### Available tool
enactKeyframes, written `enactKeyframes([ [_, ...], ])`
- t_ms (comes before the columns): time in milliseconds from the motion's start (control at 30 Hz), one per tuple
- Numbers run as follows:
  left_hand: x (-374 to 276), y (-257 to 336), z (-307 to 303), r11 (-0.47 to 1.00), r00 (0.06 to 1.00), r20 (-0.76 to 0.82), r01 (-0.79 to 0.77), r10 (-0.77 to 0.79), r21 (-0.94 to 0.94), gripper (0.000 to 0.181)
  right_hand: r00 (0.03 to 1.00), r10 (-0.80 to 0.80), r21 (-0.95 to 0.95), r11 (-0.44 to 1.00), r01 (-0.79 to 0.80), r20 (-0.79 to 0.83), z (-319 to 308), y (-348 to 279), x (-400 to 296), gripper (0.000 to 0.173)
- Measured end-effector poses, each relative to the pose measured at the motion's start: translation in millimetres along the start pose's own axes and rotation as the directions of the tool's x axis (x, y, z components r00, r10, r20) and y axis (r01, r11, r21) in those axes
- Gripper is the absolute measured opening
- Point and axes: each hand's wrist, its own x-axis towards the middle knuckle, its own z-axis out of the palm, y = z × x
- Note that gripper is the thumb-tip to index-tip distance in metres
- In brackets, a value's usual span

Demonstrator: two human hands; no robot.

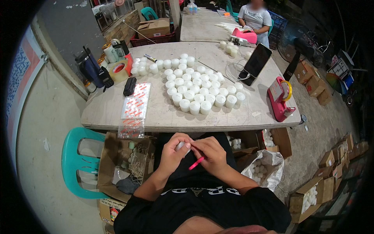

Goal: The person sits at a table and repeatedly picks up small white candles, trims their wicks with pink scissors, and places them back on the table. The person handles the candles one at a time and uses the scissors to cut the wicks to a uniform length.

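My left hand holds a small white candle above my lap, just off the table's front edge. My right hand meets it at the candle's end, its fingertips close to the top. A pink-handled tool, perhaps scissors, is held in the right hand, its front part hidden by the fingers. In front of me on the table many short white candles stand upright in a close group. One candle at the group's right looks tilted.
Plastic bags overhang the table's left front edge under a black case. A pink tape dispenser and a propped phone stand right. Open cartons and a white sack flank my lap. Another person sits beyond the table.
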Motion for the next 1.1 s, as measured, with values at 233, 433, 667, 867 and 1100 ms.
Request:
enactKeyframes([
  [233,0.1,1.6,2.9,0.965,0.994,-0.014,-0.103,0.110,0.239,0.007,0.998,0.065,-0.005,0.998,-0.065,-0.022,-2.1,3.0,-3.0,0.024],
  [433,2.1,17.3,2.0,0.856,0.964,0.061,-0.259,0.260,0.447,0.011,0.994,0.104,0.058,0.993,-0.102,-0.029,-4.2,3.1,0.0,0.020],
  [667,3.8,20.4,0.4,0.787,0.951,0.035,-0.276,0.308,0.552,0.014,0.993,0.121,0.050,0.991,-0.121,0.012,-7.1,5.5,0.9,0.018],
  [867,2.7,22.0,0.5,0.790,0.952,0.030,-0.271,0.305,0.550,0.014,0.986,0.164,0.133,0.977,-0.165,0.024,-6.9,5.3,0.3,0.018],
  [1100,1.7,22.5,1.2,0.778,0.950,0.058,-0.284,0.306,0.560,0.014,0.969,0.215,0.241,0.941,-0.239,0.119,-6.9,-0.2,2.2,0.016],
])
